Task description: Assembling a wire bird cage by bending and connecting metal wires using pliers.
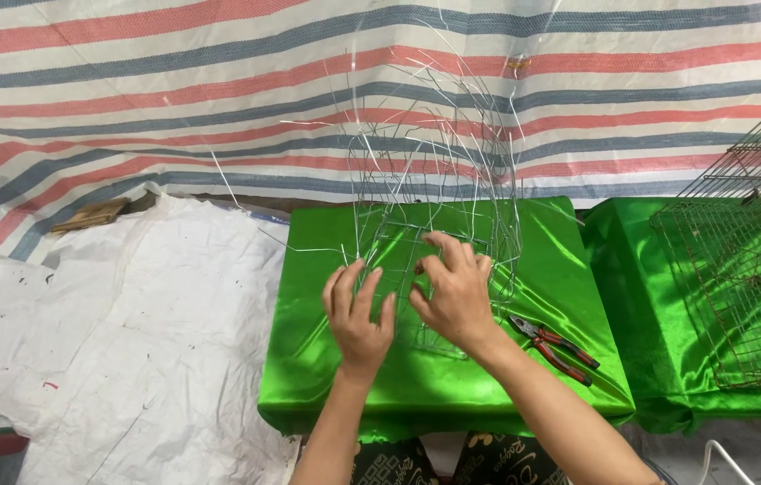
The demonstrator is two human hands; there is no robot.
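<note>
A loose tangle of thin silvery wire [425, 153] stands up from a partly woven wire grid lying on a shiny green cloth-covered block [326, 377]. My left hand [358, 314] rests on the grid with fingers spread, touching the wires. Just to its right, my right hand [454, 292] curls its fingers around wires at the grid's upper part, pinching them. The two hands nearly touch. Many wire ends rise and fan out behind the hands.
Red-handled pliers [555, 348] lie on the green block right of my right hand. A finished wire cage [748, 269] sits on a second green block at the right. White sacking [129, 332] covers the ground at left; a striped tarp [174, 99] hangs behind.
</note>
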